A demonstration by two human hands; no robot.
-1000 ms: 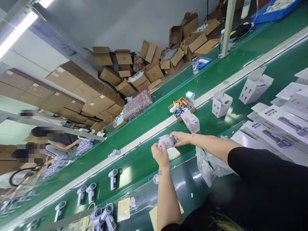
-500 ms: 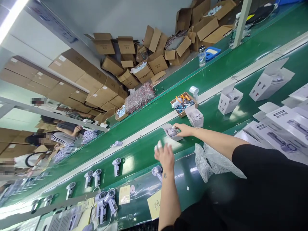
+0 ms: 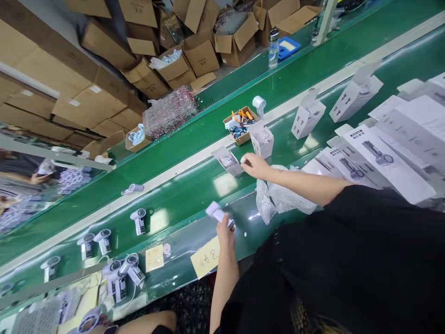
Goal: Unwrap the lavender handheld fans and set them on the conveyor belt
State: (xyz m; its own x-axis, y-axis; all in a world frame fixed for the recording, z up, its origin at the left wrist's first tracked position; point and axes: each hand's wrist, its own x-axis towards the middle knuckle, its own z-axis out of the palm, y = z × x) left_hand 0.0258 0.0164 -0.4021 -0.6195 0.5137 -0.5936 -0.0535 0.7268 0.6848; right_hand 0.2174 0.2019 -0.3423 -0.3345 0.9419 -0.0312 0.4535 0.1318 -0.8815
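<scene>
In my left hand (image 3: 225,230) is a pale lilac handheld fan (image 3: 217,213), gripped by its handle and held over the dark near ledge. My right hand (image 3: 256,166) is closed, its fingers curled in just right of a small open white box (image 3: 227,161). Whether those fingertips touch the box edge or pinch something small is hidden. Inside that box a pale item shows. Behind my right hand stands another open white box (image 3: 262,140) with a pale item in it. Crumpled bubble wrap (image 3: 267,202) lies below my right forearm.
Several lilac fans (image 3: 139,221) stand along the green belt (image 3: 187,195) to the left. A small carton of tools (image 3: 241,127) sits beyond the boxes. Printed white boxes (image 3: 378,153) are stacked at right. A yellow note (image 3: 206,256) lies on the near ledge.
My left hand has come down from over the belt and picked up the fan from the ledge. My right hand has drawn back slightly from the small box's opening. The view has shifted.
</scene>
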